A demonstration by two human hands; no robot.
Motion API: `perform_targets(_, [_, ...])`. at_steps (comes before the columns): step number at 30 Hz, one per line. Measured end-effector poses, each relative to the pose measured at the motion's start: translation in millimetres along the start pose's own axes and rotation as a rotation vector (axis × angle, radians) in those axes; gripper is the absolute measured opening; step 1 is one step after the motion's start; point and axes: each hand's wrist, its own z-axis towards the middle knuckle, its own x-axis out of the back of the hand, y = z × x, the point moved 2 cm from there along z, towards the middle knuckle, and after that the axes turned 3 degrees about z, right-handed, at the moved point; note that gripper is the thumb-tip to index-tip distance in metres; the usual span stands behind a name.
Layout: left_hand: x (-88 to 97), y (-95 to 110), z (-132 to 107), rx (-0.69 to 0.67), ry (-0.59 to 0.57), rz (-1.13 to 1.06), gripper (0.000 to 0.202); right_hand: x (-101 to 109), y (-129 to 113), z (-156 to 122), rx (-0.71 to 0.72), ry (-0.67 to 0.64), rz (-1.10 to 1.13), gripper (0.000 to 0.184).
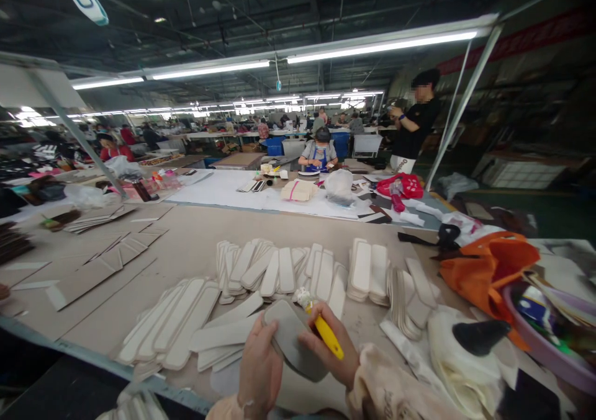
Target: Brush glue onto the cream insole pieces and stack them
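Grey panel gripped by left hand, right hand grasping yellow brush, sleeve lettering unreadable

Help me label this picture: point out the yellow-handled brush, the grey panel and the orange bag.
Yellow-handled brush [329, 337]: head view, on the yellow handle.
Grey panel [289, 334]: head view, on its flat face.
Orange bag [488, 270]: head view, on its fabric side.

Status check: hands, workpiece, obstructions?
Left hand gripping grey panel. Right hand holding yellow-handled brush. Panel tilted, in hand. Pale pieces crowd the table around; nothing visibly blocking the hands.
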Motion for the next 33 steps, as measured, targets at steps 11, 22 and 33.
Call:
perform_targets(11, [55.9,42,37,-0.037,0.363,-0.203,0.044,17,16,-21,-0.114,-0.041,0.013,0.033])
perform_targets(22, [60.8,38,34,-0.055,0.437,-0.167,0.035,20,28,-32,-0.109,0.004,-0.053,0.026])
perform_targets(33, [69.2,25,45,-0.075,0.504,-0.122,0.030,25,30,-30,-0.120,-0.014,-0.081,0.023])
